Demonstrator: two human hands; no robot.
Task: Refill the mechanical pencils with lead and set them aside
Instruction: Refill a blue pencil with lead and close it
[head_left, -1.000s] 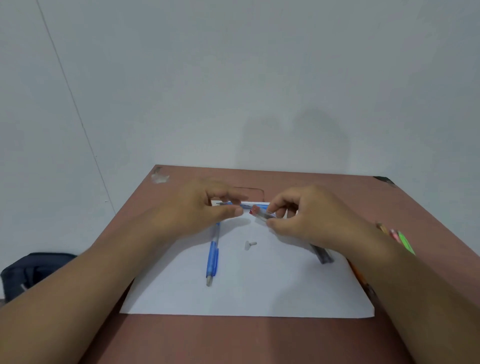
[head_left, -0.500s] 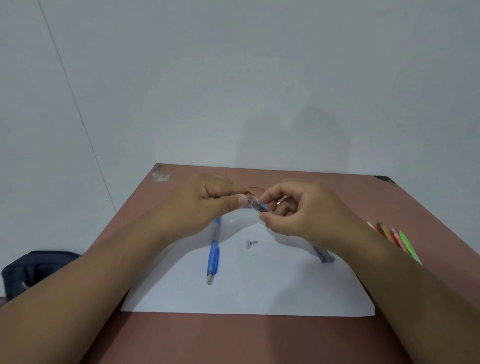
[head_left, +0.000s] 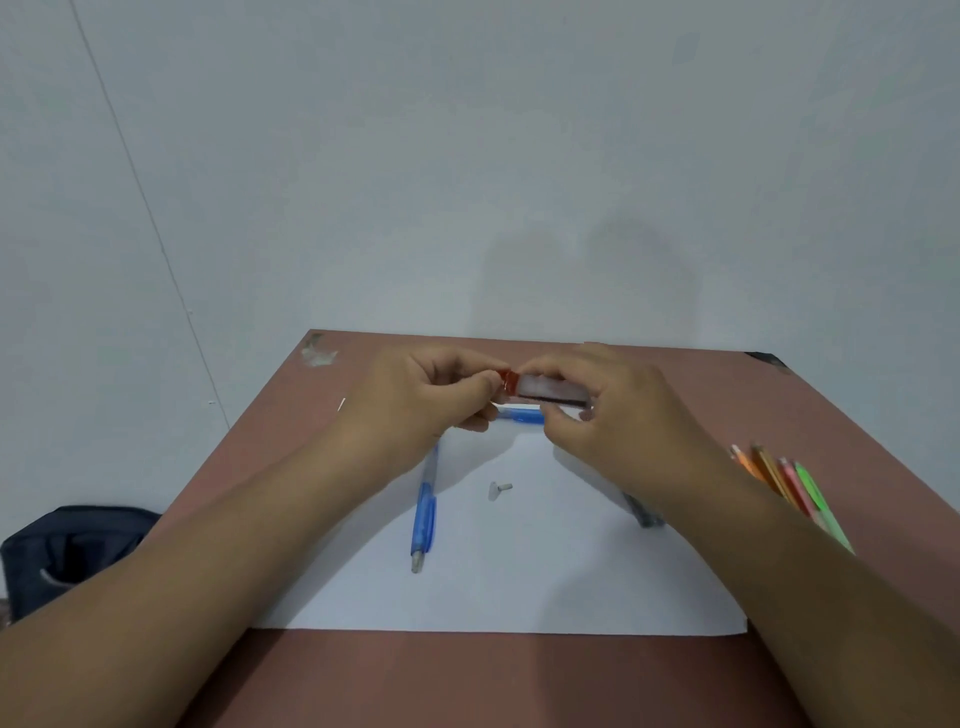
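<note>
My right hand (head_left: 618, 415) holds a clear lead case (head_left: 550, 391) level above the far edge of the white paper (head_left: 519, 587). My left hand (head_left: 421, 400) pinches the case's red cap (head_left: 510, 383) at its left end. A blue mechanical pencil (head_left: 424, 525) lies on the paper with its tip toward me. Another blue pencil (head_left: 519, 415) lies crosswise under my hands, mostly hidden. A small grey pencil cap (head_left: 500, 488) rests on the paper between them. A dark pencil (head_left: 644, 514) pokes out from under my right wrist.
The brown table (head_left: 467, 686) ends at a white wall. Several coloured pencils (head_left: 789, 483) in orange, pink and green lie at the right edge, partly under my right forearm. A dark bag (head_left: 67, 551) sits on the floor to the left.
Both hands have lifted the lead case off the paper and turned it level. My left fingers now sit on its red cap.
</note>
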